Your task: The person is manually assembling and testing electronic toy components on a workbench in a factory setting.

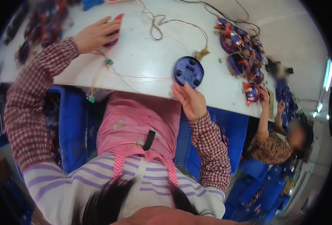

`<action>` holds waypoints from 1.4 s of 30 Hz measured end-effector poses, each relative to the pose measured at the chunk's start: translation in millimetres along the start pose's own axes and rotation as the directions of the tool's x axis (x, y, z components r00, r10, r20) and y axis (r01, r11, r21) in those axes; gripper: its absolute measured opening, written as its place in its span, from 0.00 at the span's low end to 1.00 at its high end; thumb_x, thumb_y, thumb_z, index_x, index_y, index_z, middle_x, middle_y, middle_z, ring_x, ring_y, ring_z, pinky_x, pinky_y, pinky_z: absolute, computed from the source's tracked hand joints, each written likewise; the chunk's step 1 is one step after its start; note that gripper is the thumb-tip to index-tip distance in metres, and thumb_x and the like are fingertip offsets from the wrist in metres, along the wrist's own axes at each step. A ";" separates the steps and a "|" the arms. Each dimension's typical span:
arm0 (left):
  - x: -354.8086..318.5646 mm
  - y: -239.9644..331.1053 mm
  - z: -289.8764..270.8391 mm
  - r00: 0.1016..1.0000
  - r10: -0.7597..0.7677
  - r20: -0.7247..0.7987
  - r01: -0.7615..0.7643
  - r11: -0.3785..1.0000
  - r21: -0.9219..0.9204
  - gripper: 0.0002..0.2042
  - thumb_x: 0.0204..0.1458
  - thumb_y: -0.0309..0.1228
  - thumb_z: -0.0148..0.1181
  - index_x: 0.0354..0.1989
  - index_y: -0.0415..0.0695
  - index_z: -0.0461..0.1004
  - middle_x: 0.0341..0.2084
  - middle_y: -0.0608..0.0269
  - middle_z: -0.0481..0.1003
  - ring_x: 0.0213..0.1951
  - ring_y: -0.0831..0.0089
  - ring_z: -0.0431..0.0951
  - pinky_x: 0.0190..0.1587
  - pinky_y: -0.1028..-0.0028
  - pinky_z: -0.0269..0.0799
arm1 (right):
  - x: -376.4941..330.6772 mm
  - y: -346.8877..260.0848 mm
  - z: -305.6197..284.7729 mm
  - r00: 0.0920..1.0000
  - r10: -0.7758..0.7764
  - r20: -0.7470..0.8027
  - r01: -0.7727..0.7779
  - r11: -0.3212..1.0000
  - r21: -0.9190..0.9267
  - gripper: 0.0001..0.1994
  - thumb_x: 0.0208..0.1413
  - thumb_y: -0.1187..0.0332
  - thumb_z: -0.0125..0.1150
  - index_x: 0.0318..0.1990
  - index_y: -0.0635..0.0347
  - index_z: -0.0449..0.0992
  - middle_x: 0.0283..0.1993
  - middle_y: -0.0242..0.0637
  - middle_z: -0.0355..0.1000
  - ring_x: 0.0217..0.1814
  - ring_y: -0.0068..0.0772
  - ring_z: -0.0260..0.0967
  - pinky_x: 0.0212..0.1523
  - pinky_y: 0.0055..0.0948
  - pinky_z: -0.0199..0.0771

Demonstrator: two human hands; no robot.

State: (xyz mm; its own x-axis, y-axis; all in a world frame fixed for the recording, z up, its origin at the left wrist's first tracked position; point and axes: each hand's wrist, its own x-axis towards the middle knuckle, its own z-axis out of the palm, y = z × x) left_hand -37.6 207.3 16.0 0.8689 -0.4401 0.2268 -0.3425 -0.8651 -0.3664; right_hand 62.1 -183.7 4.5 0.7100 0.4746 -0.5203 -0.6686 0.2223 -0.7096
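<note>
My left hand [97, 35] rests at the far left of the white table [143, 52], fingers curled over a purple toy part with a red tip [119, 17]; the fingers cover most of it. By the table's front edge, my right hand [192, 100] pinches the rim of a round purple plastic shell [182, 69], its inside with dark round posts facing up. Thin wires run between the two parts. A small green circuit board [108, 62] lies on them near my left wrist. Another green piece [91, 98] dangles over the front edge.
Purple and red toy parts with wires [239, 48] pile up on the right; a blurred heap [48, 22] lies far left. A yellowish connector [202, 53] ends a loose cable. Blue crates [74, 123] stand below the table. A co-worker's hand [263, 95] holds a similar part.
</note>
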 end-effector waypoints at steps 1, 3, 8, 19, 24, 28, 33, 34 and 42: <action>-2.0 -0.7 -0.5 1.000 0.018 -0.017 -0.018 1.000 0.005 0.18 0.44 0.24 0.53 0.47 0.44 0.67 0.55 0.56 0.59 0.61 0.64 0.55 0.66 0.63 0.47 | -0.2 -6.0 3.5 0.998 0.057 0.029 -0.056 0.997 -0.057 0.14 0.57 0.68 0.56 0.43 0.74 0.67 0.42 0.54 0.72 0.42 0.41 0.73 0.44 0.30 0.77; 0.0 3.6 -5.7 1.000 -0.006 -0.028 0.005 1.000 -0.019 0.18 0.43 0.23 0.53 0.47 0.44 0.67 0.55 0.56 0.59 0.62 0.64 0.55 0.66 0.63 0.47 | 1.5 -20.1 0.6 0.991 0.136 0.012 -0.132 0.980 -0.152 0.15 0.57 0.67 0.56 0.43 0.74 0.67 0.40 0.54 0.72 0.39 0.40 0.74 0.41 0.29 0.78; -0.4 30.0 -11.0 0.960 -0.233 -0.154 0.228 0.972 -0.050 0.21 0.43 0.22 0.54 0.50 0.44 0.67 0.53 0.56 0.61 0.58 0.64 0.60 0.61 0.66 0.56 | -2.2 -63.6 2.0 0.861 0.498 -0.102 -0.412 0.568 -0.712 0.20 0.57 0.60 0.56 0.41 0.74 0.67 0.33 0.52 0.74 0.21 0.34 0.73 0.20 0.24 0.76; 171.9 142.4 14.4 0.748 -0.539 0.388 0.626 0.377 -0.683 0.18 0.54 0.40 0.52 0.44 0.38 0.71 0.25 0.55 0.76 0.25 0.64 0.75 0.30 0.71 0.70 | 101.3 -115.4 5.5 0.839 -0.483 0.249 0.405 0.251 -0.879 0.25 0.47 0.65 0.65 0.52 0.64 0.65 0.44 0.47 0.68 0.29 0.25 0.66 0.25 0.19 0.71; 158.2 149.3 25.9 0.762 -0.561 0.322 0.592 0.405 -0.697 0.14 0.50 0.33 0.51 0.42 0.38 0.70 0.22 0.54 0.76 0.26 0.60 0.77 0.30 0.69 0.71 | 74.3 -100.3 20.5 0.882 -0.385 0.271 0.447 0.504 -0.739 0.16 0.50 0.70 0.62 0.45 0.65 0.69 0.36 0.42 0.72 0.25 0.23 0.67 0.24 0.18 0.73; 143.6 151.0 24.4 0.738 -0.616 0.276 0.582 0.373 -0.723 0.13 0.48 0.30 0.50 0.41 0.38 0.70 0.21 0.53 0.76 0.25 0.59 0.77 0.30 0.69 0.72 | 58.0 -70.4 18.2 0.779 -0.444 0.443 0.623 0.466 -0.628 0.11 0.50 0.74 0.60 0.41 0.65 0.70 0.32 0.39 0.72 0.24 0.21 0.67 0.24 0.17 0.74; 140.3 151.8 21.9 0.707 -0.654 0.267 0.582 0.325 -0.745 0.13 0.46 0.28 0.50 0.41 0.39 0.70 0.21 0.53 0.76 0.24 0.58 0.76 0.28 0.69 0.72 | 56.7 -42.0 13.4 0.597 -0.546 0.587 0.756 0.140 -0.639 0.10 0.49 0.76 0.60 0.40 0.64 0.70 0.33 0.37 0.71 0.24 0.21 0.67 0.25 0.16 0.72; 140.8 152.1 21.3 0.703 -0.659 0.266 0.578 0.313 -0.754 0.13 0.46 0.28 0.50 0.41 0.39 0.70 0.21 0.53 0.76 0.23 0.58 0.76 0.28 0.69 0.71 | 55.4 -39.5 13.8 0.575 -0.553 0.603 0.763 0.096 -0.639 0.10 0.49 0.77 0.60 0.40 0.64 0.70 0.33 0.36 0.70 0.24 0.21 0.67 0.25 0.16 0.71; 138.5 152.2 20.6 0.703 -0.676 0.221 0.537 0.302 -0.788 0.12 0.46 0.28 0.50 0.40 0.39 0.70 0.19 0.53 0.75 0.22 0.58 0.75 0.27 0.68 0.70 | 43.9 -22.9 26.1 0.386 -0.590 0.709 0.779 -0.204 -0.593 0.12 0.44 0.79 0.63 0.38 0.64 0.71 0.33 0.33 0.69 0.23 0.23 0.65 0.25 0.17 0.67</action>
State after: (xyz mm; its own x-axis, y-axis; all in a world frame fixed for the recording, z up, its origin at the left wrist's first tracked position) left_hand 38.0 19.6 -26.9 0.9214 0.3283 0.2079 0.0818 -0.6870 0.7221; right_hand 102.8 -145.7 10.3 0.5116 0.6557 0.5553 0.8206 -0.1812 -0.5421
